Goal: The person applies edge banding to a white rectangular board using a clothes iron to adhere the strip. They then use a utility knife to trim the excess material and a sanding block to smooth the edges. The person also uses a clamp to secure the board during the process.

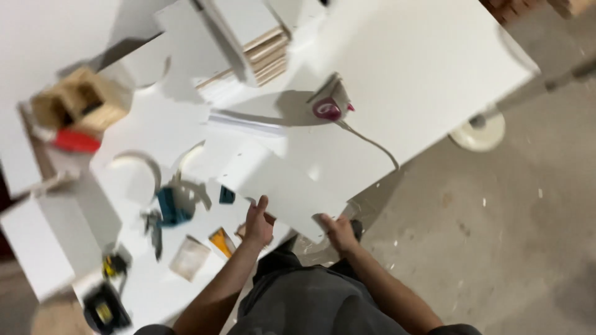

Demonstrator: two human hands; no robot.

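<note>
Left hand [257, 224] and right hand [338, 232], each grip clamped on white panel [282, 180] edge, above cluttered table [434, 56].

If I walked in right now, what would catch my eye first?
Most likely the white panel in the middle, gripped at its near edge by the left hand and right hand. Just beyond it, on the big white board, sits a small magenta tool with a cord trailing off. To the left, a blue tool lies among blurred clutter.
</note>
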